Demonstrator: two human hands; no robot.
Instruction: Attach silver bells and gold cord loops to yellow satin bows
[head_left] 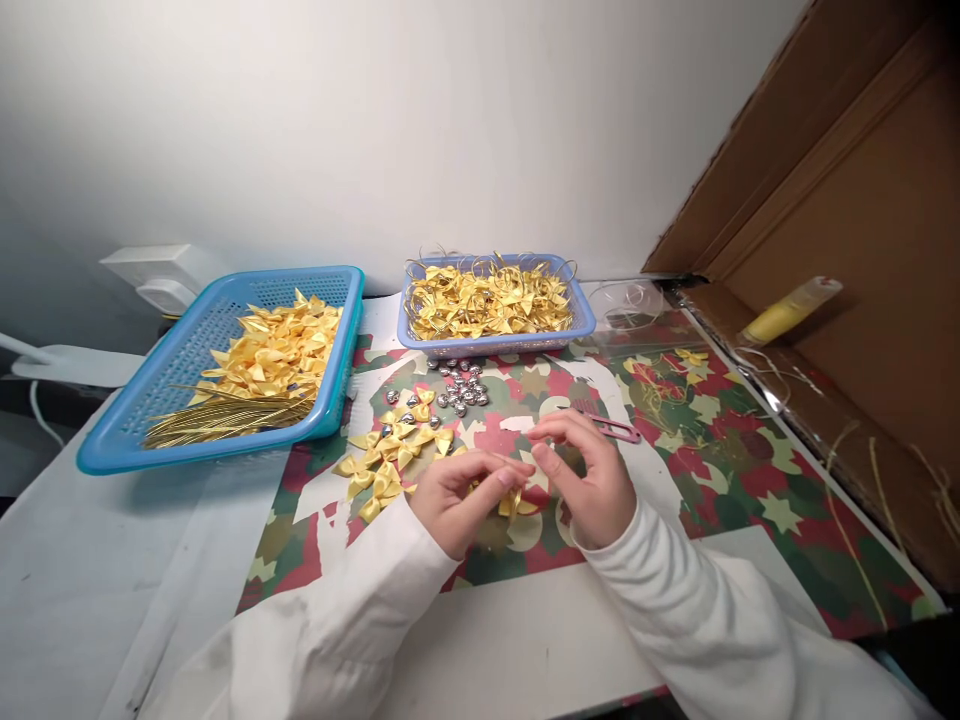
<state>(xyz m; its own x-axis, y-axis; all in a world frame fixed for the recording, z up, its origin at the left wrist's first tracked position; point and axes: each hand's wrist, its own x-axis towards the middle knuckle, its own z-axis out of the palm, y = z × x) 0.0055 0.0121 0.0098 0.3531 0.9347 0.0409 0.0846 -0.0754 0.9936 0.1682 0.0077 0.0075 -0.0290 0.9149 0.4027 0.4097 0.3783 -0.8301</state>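
Note:
My left hand (474, 494) is closed, thumb against the forefinger, on a yellow ribbon bow (517, 504) that shows below its fingertips. Just right of it is my right hand (592, 482), its fingers bent and thumb close to the forefinger; anything thin between them is too small to make out. Loose yellow bows (386, 460) lie in a pile left of my left hand. Beyond them sits a cluster of small silver bells (461, 390), a few of them among the bows. A pink tool (619, 431) lies partly hidden behind my right hand.
A blue basket (112, 455) at left holds yellow bows and a bundle of gold ties (229, 420). A smaller basket (495, 345) at the back holds bows with gold loops. Thread scraps (664, 395) and a yellow tube (791, 308) are at right, near a cardboard wall (847, 170).

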